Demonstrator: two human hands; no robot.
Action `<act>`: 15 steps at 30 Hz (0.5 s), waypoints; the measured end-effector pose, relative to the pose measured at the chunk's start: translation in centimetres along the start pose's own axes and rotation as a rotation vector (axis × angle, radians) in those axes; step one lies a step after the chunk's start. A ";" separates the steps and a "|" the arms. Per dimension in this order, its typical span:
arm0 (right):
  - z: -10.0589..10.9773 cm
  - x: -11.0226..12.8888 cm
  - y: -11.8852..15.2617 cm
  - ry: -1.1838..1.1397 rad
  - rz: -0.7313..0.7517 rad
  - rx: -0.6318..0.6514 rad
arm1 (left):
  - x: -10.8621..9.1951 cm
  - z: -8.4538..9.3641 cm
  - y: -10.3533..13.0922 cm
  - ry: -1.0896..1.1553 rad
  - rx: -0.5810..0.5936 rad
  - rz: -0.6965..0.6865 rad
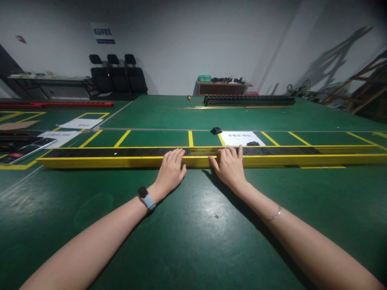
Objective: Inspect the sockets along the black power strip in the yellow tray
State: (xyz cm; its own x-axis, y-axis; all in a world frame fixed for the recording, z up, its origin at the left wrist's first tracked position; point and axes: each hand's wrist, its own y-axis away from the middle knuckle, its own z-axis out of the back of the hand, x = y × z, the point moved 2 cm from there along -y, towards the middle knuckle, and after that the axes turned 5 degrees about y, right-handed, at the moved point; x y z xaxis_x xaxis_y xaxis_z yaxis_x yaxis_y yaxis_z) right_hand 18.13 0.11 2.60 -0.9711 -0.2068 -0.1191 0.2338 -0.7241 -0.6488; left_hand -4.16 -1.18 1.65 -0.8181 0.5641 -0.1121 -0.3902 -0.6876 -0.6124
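Observation:
A long yellow channel lies across the green table, with black socket-like modules along its inside. My left hand rests over its near edge left of the middle, fingertips on the black modules and thumb apart. To the right, my right hand lies on the channel too, its fingers over the modules and its thumb spread against the near wall. Between the hands, a stretch of the channel's inside shows without socket shapes. What lies under the fingertips is hidden.
Behind the channel, a printed sheet lies beside a small black part. Farther back are a long black rack and a yellow-tipped tool. Papers, dark strips and a red bar lie at the left.

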 end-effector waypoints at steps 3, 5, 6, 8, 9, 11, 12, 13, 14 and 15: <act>0.0 0.2 0.3 -0.111 0.139 0.026 | 0.0 0.0 0.0 0.013 -0.010 0.014; -0.2 0.1 0.4 -0.149 0.175 0.058 | 0.0 0.0 0.0 0.028 -0.014 0.006; -0.3 0.0 0.3 -0.148 0.163 0.066 | 0.0 0.1 0.0 0.037 -0.016 0.001; -0.5 -0.3 0.3 -0.124 0.110 0.070 | 0.0 0.2 0.1 0.057 -0.020 -0.007; -0.6 -0.4 0.2 -0.110 0.080 0.069 | 0.0 0.2 0.1 0.066 -0.018 -0.008; -0.7 -0.5 0.1 -0.091 0.035 0.067 | -0.1 0.3 0.1 0.080 -0.005 -0.009; -0.7 -0.5 0.0 -0.083 0.018 0.069 | -0.1 0.4 0.1 0.084 0.004 -0.009; -0.7 -0.5 0.0 -0.074 -0.002 0.069 | -0.2 0.4 0.1 0.086 0.015 -0.010; -0.7 -0.5 -0.1 -0.062 -0.025 0.069 | -0.2 0.5 0.1 0.087 0.024 -0.011; -0.7 -0.5 -0.1 -0.049 -0.051 0.070 | -0.2 0.5 0.1 0.086 0.031 -0.014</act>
State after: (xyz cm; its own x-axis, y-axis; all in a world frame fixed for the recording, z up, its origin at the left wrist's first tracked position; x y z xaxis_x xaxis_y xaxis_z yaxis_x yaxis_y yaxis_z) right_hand 18.54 0.80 2.19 -0.9787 -0.1993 -0.0497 0.1889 -0.7781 -0.5991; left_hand -4.19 -1.56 2.01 -0.7737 0.6098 -0.1719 -0.4151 -0.6928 -0.5896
